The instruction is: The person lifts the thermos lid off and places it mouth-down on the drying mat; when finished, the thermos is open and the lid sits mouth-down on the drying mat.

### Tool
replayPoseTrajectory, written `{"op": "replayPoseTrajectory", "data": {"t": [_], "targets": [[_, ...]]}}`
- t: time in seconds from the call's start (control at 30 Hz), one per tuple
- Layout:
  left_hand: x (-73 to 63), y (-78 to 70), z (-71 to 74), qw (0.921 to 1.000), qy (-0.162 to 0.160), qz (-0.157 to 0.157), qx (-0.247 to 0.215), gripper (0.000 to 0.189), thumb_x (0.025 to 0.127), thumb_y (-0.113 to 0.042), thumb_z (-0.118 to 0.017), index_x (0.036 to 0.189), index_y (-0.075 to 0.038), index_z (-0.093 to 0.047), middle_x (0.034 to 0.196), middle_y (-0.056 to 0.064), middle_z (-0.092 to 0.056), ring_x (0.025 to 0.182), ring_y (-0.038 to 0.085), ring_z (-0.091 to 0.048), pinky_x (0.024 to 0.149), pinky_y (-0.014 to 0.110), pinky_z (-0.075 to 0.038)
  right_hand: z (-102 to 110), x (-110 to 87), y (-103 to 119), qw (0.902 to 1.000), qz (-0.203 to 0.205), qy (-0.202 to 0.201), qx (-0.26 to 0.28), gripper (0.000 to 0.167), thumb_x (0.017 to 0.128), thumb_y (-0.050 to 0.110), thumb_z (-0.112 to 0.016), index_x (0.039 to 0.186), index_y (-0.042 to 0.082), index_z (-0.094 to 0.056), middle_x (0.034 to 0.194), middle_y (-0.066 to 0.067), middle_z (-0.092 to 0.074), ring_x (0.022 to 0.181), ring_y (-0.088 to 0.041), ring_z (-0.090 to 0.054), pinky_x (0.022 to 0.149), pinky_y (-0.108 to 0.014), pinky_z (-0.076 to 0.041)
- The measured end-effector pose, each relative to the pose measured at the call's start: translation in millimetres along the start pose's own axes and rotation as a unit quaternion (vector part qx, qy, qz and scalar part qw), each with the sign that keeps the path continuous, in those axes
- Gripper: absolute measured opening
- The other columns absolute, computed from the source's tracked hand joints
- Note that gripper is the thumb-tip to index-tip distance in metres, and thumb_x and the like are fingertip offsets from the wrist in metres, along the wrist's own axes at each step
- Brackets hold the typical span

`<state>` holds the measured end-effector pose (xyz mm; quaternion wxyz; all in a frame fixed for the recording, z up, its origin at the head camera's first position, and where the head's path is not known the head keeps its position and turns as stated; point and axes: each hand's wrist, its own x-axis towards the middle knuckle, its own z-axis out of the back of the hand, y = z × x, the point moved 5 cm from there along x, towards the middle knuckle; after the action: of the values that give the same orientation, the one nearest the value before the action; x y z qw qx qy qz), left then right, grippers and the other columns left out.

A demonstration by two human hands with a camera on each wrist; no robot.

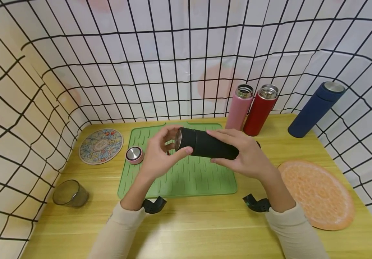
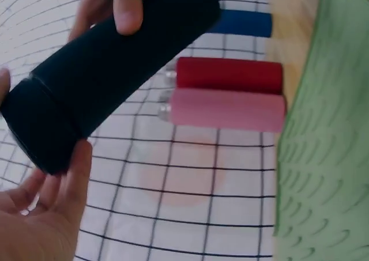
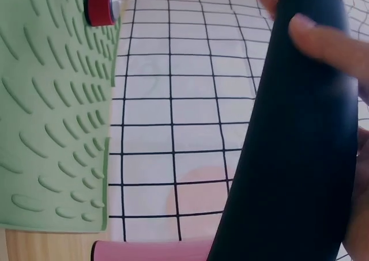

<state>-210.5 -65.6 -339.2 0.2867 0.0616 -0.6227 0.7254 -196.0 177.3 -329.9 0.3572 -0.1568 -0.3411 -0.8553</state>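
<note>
A black thermos flask (image 1: 213,145) is held nearly level above the green drying mat (image 1: 189,180), its steel-topped lid (image 1: 186,139) toward the left. My left hand (image 1: 156,156) grips the lid end, thumb in front and fingers behind. Around the body at the other end, my right hand (image 1: 245,149) holds with thumb and fingers on opposite sides. The lid sits on the flask in the left wrist view. A pink cap (image 1: 134,155) rests on the mat's left side. A red cap (image 3: 101,4) shows on the mat in the right wrist view.
Behind the mat's right side stand an uncapped pink thermos (image 1: 238,108) and an uncapped red thermos (image 1: 261,111). A capped blue thermos (image 1: 313,109) is farther right. Also on the table are an orange round mat (image 1: 318,194), a patterned coaster (image 1: 101,146) and a glass (image 1: 70,194).
</note>
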Motion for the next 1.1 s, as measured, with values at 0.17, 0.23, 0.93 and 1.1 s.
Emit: {"op": "replayPoseTrajectory", "data": {"t": [0.17,0.23,0.93,1.1], "targets": [[-0.4,0.2,-5.5,0.9992,0.037,-0.016,0.0,0.081,0.084,-0.047,-0.084,0.151,-0.022,-0.046,0.147,0.0,-0.055,0.135,0.017,-0.054,0.111,0.042,-0.05,2,0.2,1,1.0,-0.006,-0.002,0.0,0.082,0.073,0.025,-0.095,0.147,0.026,-0.06,0.137,-0.004,-0.066,0.123,-0.024,-0.062,0.087,-0.04,-0.061],[-0.8,-7.4,-7.9,0.9942,0.079,-0.065,-0.032,0.088,0.085,-0.028,-0.085,0.158,-0.016,-0.037,0.161,0.004,-0.039,0.148,0.024,-0.04,0.118,0.045,-0.043,3,0.2,0,0.9995,-0.005,0.001,0.032,0.082,0.073,0.021,-0.096,0.146,0.025,-0.06,0.138,-0.002,-0.066,0.123,-0.021,-0.061,0.087,-0.035,-0.061],[-1.4,-21.7,-0.7,0.9858,0.101,-0.122,-0.056,0.088,0.086,-0.027,-0.085,0.157,-0.007,-0.036,0.165,0.014,-0.032,0.154,0.033,-0.03,0.122,0.046,-0.038,1,0.3,1,0.9964,-0.007,0.018,0.082,0.082,0.074,0.02,-0.095,0.147,0.023,-0.059,0.14,0.003,-0.066,0.121,-0.015,-0.06,0.088,-0.03,-0.057],[-3.9,-27.1,3.6,0.9688,0.144,-0.154,-0.13,0.08,0.079,0.016,-0.07,0.15,-0.013,-0.05,0.162,0.015,-0.038,0.152,0.039,-0.033,0.118,0.045,-0.043,3,1.1,3,0.9942,0.002,0.019,0.106,0.083,0.07,0.014,-0.096,0.146,0.021,-0.061,0.139,0.002,-0.066,0.12,-0.015,-0.06,0.089,-0.029,-0.057]]}}
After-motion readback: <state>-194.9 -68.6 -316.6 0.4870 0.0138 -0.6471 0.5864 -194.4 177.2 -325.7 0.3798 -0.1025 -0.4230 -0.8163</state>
